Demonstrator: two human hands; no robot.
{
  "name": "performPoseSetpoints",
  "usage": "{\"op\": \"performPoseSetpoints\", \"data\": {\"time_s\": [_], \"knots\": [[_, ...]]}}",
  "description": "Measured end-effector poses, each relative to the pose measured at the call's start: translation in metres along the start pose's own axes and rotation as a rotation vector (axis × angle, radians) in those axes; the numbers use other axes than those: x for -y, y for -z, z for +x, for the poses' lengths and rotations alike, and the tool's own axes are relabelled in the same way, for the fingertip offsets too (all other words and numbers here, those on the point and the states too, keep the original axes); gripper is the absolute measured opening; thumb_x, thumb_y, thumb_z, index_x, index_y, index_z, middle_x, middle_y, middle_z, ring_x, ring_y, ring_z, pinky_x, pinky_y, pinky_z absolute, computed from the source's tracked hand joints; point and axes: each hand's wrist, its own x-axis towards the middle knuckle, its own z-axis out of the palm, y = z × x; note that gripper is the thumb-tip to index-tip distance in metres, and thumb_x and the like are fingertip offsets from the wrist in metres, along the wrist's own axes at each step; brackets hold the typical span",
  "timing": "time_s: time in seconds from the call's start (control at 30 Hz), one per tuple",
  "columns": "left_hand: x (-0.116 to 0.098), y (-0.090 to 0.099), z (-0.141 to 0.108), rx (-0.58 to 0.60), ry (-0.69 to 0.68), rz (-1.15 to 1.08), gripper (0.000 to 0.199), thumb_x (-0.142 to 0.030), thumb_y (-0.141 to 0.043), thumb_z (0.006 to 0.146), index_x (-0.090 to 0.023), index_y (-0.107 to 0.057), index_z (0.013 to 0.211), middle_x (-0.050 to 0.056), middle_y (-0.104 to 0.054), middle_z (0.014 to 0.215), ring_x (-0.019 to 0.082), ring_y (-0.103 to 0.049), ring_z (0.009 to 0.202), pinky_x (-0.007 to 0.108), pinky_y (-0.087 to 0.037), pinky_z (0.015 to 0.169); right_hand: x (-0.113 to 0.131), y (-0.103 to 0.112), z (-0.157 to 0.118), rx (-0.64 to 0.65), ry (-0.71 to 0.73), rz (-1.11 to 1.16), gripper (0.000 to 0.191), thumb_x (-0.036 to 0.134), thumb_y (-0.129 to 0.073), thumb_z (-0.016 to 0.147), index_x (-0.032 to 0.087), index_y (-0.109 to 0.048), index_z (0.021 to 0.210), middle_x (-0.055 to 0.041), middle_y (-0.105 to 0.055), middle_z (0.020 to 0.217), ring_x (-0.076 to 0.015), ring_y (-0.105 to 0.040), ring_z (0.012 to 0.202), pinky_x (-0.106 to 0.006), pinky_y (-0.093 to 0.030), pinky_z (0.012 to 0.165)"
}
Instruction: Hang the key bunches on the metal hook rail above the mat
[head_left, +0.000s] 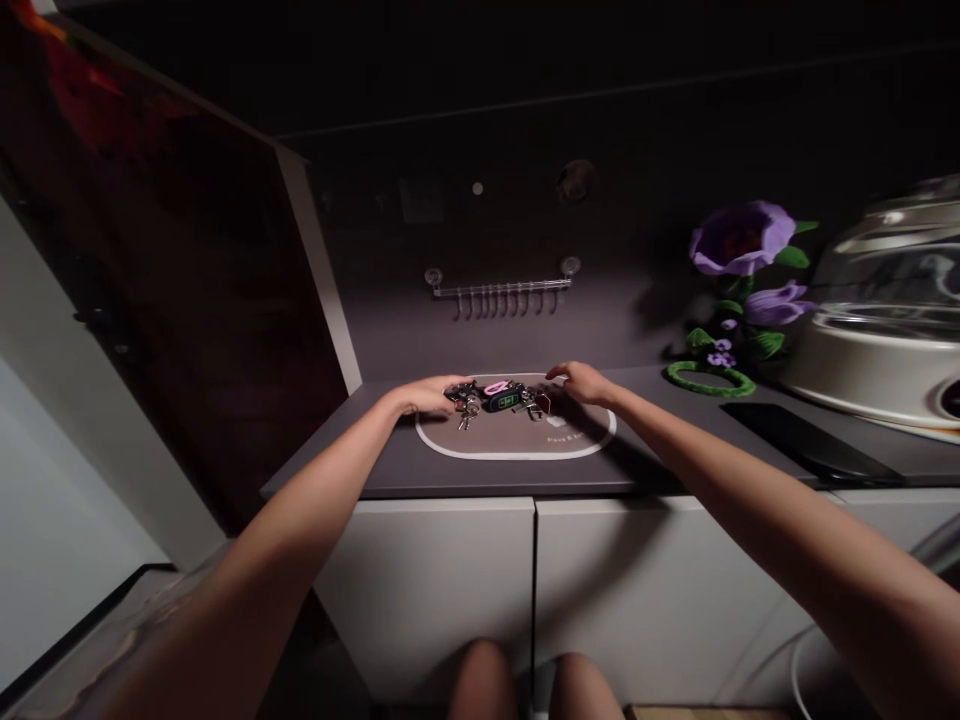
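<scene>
handling the key bunch (pixel 503 401) mid-mat (pixel 480 446) seems in hand; the left hand (pixel 429 396) bends over its left end, hold unclear; the right hand (pixel 586 382), loosely parted, seemingly empty, is near its right end; lifting would call for closed fingers

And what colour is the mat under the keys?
The mat is greyish brown with a white border, best in head view.

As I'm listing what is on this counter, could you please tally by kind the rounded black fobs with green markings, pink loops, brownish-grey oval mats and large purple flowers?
Rounded black fob with green markings: 1
Pink loop: 1
Brownish-grey oval mat with white border: 1
Large purple flowers: 2
Total: 5
</scene>
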Motion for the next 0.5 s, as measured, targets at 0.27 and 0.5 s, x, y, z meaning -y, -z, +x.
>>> {"op": "performPoseSetpoints", "data": {"time_s": [0.27, 0.5], "knots": [[-0.024, -0.008, -0.007, -0.104, -0.14, -0.734, 0.044, -0.051, -0.057, 0.074, -0.014, -0.047, 0.051, 0.001, -0.05, 0.05, 0.009, -0.049, 0.052, 0.025, -0.041, 0.057, 0.068, 0.004, -0.024, 0.506, 0.207, 0.902, 0.05, 0.058, -0.043, 0.08, 0.013, -0.062, 0.07, -0.0062, -0.063, 0.065, -0.0112, -0.055, 0.057, -0.023, -0.045, 0.057], [-0.008, -0.051, -0.005, -0.086, 0.019, -1.131, 0.064, -0.073, -0.021, 0.074, -0.02, -0.018, 0.039, -0.004, -0.016, 0.031, 0.005, -0.019, 0.031, 0.022, -0.017, 0.036, 0.067, -0.042, -0.028, 0.524, 0.073, 1.367, 0.068, 0.077, 0.0, 0.071, 0.021, -0.022, 0.039, 0.0046, -0.017, 0.032, -0.0055, -0.015, 0.031, -0.019, -0.015, 0.032]]}}
